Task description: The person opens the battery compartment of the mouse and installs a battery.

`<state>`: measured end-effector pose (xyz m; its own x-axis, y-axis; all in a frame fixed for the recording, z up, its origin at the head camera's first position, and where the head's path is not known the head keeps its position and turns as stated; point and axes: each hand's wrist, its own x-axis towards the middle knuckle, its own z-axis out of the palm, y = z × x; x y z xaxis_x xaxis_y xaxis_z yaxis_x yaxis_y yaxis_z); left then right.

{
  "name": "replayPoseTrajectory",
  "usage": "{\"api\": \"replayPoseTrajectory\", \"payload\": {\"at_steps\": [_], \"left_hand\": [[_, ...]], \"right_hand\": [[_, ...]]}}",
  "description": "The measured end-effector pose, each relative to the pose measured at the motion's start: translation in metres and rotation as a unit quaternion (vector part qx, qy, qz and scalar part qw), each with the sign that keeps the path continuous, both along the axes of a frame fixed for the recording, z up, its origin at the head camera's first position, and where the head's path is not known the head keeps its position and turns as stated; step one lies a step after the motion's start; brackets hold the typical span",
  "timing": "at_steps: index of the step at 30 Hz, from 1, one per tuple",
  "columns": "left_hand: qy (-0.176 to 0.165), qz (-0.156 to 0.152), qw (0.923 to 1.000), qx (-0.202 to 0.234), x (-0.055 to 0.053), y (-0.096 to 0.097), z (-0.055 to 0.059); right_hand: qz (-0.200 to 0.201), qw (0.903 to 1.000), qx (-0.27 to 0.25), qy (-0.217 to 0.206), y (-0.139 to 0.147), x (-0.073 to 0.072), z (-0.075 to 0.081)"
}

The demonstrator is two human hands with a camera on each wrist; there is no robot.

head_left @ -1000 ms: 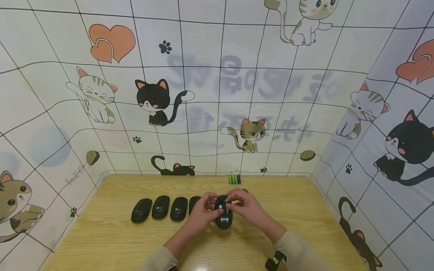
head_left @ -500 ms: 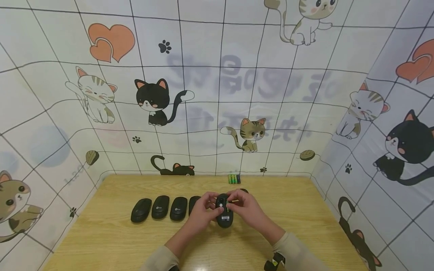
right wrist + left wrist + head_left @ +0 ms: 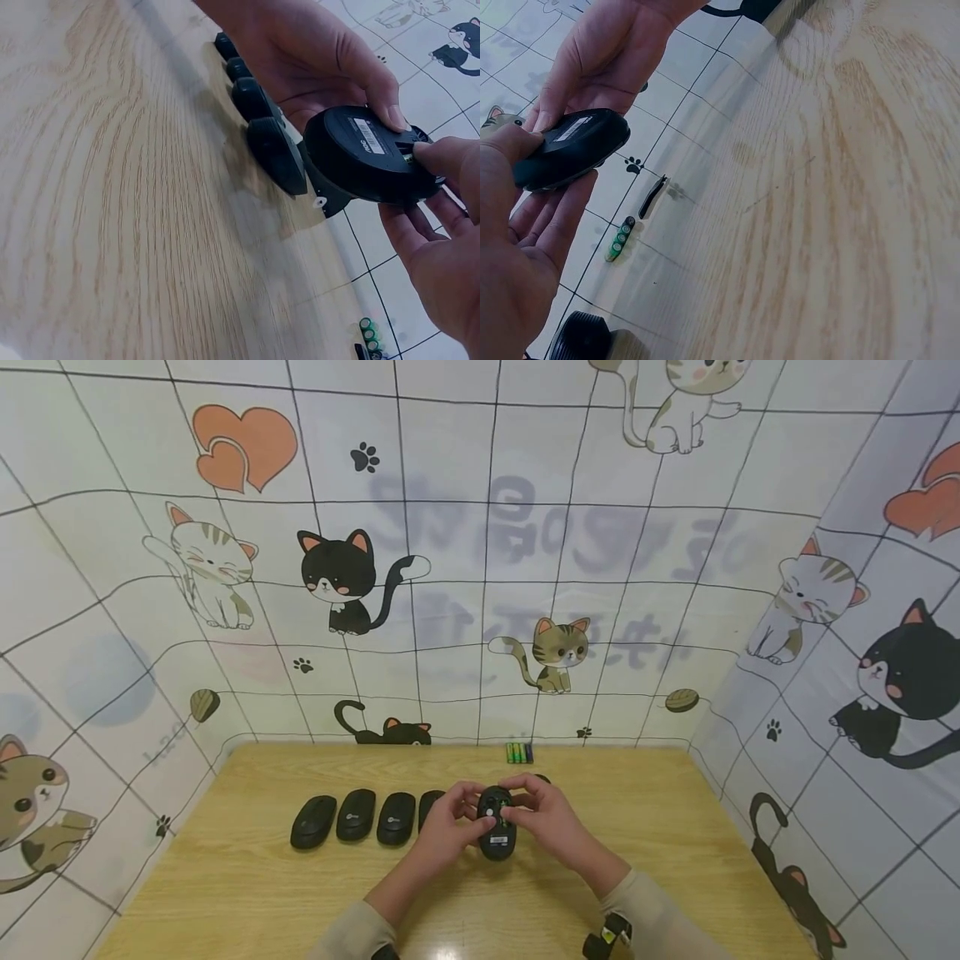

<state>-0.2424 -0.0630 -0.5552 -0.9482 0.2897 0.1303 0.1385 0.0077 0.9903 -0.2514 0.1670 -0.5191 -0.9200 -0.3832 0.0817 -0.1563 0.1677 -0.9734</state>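
A black computer mouse (image 3: 498, 845) is held underside up in front of the body, its white label (image 3: 366, 135) showing. My left hand (image 3: 450, 827) grips its left side, with the thumb on the underside and fingers beneath, as the left wrist view shows. On the other side, my right hand (image 3: 553, 821) holds the mouse between thumb and fingers. The right thumb presses at the battery compartment, where a bit of a green battery (image 3: 409, 158) shows beside the thumb tip. The thumb covers most of that battery.
To the left, several black mice (image 3: 356, 815) stand in a row on the wooden table (image 3: 247, 893). Several green batteries (image 3: 517, 753) lie at the back edge. A small dark piece (image 3: 652, 196) lies near them, partly behind my right hand in the head view.
My right thumb has come down flatter over the battery compartment, and less of the battery shows. Both hands still hold the mouse in nearly the same place.
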Motion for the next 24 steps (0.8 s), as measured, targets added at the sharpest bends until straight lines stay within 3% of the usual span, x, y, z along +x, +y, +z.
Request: {"api": "replayPoseTrajectory", "payload": {"at_steps": [12,24], "left_hand": [[-0.004,-0.002,1.0000,0.003,0.0001,0.0028,0.0018],[0.003,0.006,1.0000,-0.003,-0.0006,0.0054,0.0041]], "right_hand": [[-0.005,0.9996,-0.025,-0.007,0.0003,-0.0001,-0.0030],[-0.058,0.9976,-0.038,-0.008,-0.0077,0.0031,-0.0011]]}}
